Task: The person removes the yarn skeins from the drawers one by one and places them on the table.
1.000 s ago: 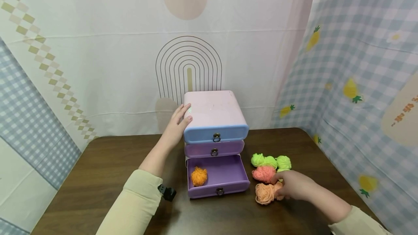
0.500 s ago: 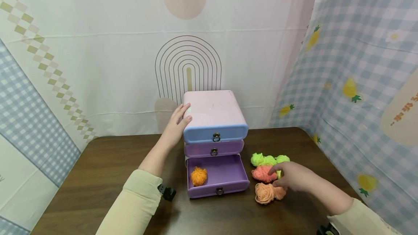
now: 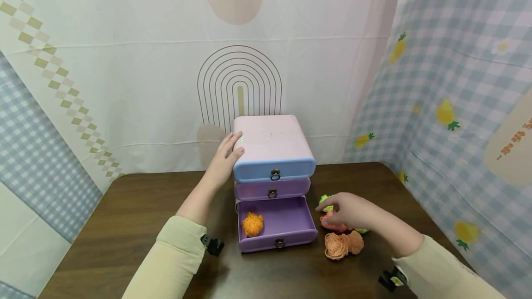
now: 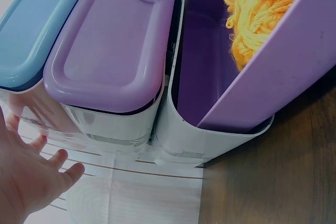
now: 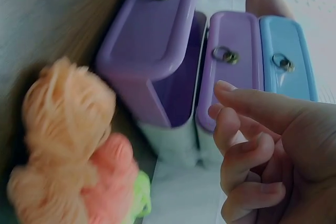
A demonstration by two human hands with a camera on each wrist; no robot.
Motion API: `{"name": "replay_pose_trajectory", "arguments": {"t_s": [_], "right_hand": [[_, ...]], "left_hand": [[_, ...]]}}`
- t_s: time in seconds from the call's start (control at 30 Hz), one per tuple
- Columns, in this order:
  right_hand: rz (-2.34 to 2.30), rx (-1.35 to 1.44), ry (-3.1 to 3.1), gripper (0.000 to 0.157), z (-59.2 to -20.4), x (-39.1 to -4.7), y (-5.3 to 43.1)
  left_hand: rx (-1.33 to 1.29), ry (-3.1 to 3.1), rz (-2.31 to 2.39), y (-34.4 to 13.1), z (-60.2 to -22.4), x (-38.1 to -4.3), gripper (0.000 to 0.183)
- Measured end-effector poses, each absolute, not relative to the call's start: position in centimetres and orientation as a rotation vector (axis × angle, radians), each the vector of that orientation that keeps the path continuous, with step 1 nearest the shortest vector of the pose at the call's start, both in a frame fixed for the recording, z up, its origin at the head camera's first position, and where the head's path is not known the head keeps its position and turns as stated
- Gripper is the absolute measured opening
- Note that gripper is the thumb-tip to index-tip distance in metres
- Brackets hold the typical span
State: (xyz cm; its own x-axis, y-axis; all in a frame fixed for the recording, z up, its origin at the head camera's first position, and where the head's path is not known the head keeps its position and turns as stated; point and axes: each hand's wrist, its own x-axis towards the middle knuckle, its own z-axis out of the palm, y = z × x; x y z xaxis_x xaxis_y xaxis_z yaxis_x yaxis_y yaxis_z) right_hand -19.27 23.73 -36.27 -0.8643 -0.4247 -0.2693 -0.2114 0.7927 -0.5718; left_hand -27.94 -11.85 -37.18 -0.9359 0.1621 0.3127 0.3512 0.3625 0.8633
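My left hand (image 3: 222,163) rests with spread fingers on the left side of a small drawer cabinet (image 3: 270,140). Its bottom purple drawer (image 3: 287,220) is pulled out, with an orange ball of yarn (image 3: 252,224) at the left inside. My right hand (image 3: 352,210), holding nothing, hovers over yarn bundles right of the drawer, its fingers loosely bent. A pink-coral yarn bundle (image 3: 330,224) and green yarn (image 3: 326,202) are partly hidden beneath it. Nearer the front lies a peach yarn bundle (image 3: 337,246), also seen beside the hand in the right wrist view.
Above the pulled-out drawer sit a closed purple drawer (image 3: 253,190) and a closed blue drawer (image 3: 253,171), each with a ring pull. Everything stands on a dark wooden table (image 3: 158,202). A printed cloth (image 3: 145,82) hangs behind the cabinet.
My right hand has come off the peach yarn and moved up and left, over the pink and green yarn towards the drawer. The left hand has stayed put.
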Motion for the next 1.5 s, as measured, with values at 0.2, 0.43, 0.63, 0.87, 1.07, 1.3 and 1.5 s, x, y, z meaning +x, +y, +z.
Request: {"name": "replay_pose_trajectory", "arguments": {"t_s": [0.2,0.43,0.63,0.87,1.07,1.3,1.5], "right_hand": [[-0.779,-0.605,2.575,0.032,-36.1,-20.1,20.5],[-0.790,-0.683,2.526,0.031,-36.9,-21.1,16.5],[-0.782,-0.777,2.466,0.033,-37.3,-21.6,13.6],[-0.734,-0.834,2.448,0.035,-37.6,-21.8,11.8],[-0.670,-0.823,2.452,0.034,-38.2,-22.0,10.5],[-0.581,-0.783,2.463,0.036,-38.7,-22.0,9.1],[-0.468,-0.765,2.505,0.040,-39.1,-22.1,8.1]], "left_hand": [[-0.468,-2.447,-1.631,-11.8,-37.0,-27.8,0.058],[-0.461,-2.445,-1.622,-11.8,-37.0,-27.6,0.058],[-0.458,-2.450,-1.624,-11.8,-37.0,-27.7,0.058],[-0.465,-2.448,-1.625,-11.8,-36.9,-27.6,0.058],[-0.461,-2.456,-1.624,-11.9,-36.9,-27.7,0.058],[-0.459,-2.465,-1.638,-11.8,-36.7,-27.7,0.057],[-0.473,-2.486,-1.642,-11.3,-34.1,-25.3,0.057]]}}
